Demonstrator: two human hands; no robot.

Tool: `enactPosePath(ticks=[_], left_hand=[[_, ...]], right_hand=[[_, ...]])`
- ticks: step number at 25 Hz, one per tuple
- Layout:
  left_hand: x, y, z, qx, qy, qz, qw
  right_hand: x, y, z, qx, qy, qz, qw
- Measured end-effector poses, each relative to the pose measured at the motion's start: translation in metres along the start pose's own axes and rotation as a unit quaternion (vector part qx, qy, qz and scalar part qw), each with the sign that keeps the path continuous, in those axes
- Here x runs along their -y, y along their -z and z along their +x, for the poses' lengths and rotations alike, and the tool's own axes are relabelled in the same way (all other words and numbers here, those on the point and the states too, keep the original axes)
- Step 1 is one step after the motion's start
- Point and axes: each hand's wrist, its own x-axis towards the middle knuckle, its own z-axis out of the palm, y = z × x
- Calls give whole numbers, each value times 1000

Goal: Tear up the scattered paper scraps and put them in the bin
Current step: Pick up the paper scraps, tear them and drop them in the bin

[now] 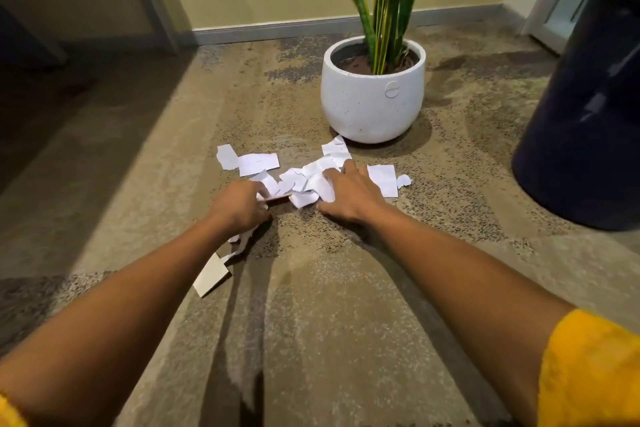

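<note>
White paper scraps (304, 180) lie in a loose heap on the carpet, just in front of a plant pot. My left hand (239, 206) has its fingers curled round scraps at the heap's left side, and a torn strip hangs below it. My right hand (349, 194) lies over the heap's right side, its fingers hooked into the scraps. More scraps lie apart: two at the far left (258, 163), one at the right (384, 178), and a larger piece (212, 276) near my left forearm. A dark blue bin (585, 121) stands at the right.
A white pot with a tall green plant (372, 94) stands right behind the heap. A wall with a grey skirting board (263, 32) runs along the back. A dark piece of furniture sits at the far left. Brown patterned carpet stretches towards me.
</note>
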Motion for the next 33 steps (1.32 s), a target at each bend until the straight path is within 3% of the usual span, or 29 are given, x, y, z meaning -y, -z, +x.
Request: enactPosePath(ticks=[5,13,22,25,28,33], left_hand=[[-7,13,-4,-11,4,-48,999],[-40,50,-14,45,16,-319,947],[-125,134,-49,-18,-15,-355,935],[-164,157,-61,-63,-32,-428,901],[-213,174,-67,-89,-43,-529,843],[-301,191,-70,-67,-72,-638,763]], right_hand=[[-3,3,-12,-16,16,24,999],[-27,39,-40,-36,-46,204,977],[-49,160,-97,-174,-3,308,935],[-60,208,-112,-257,0,324,911],[-82,250,-125,-340,-27,365,866],[-144,291,-145,-440,-135,400,792]])
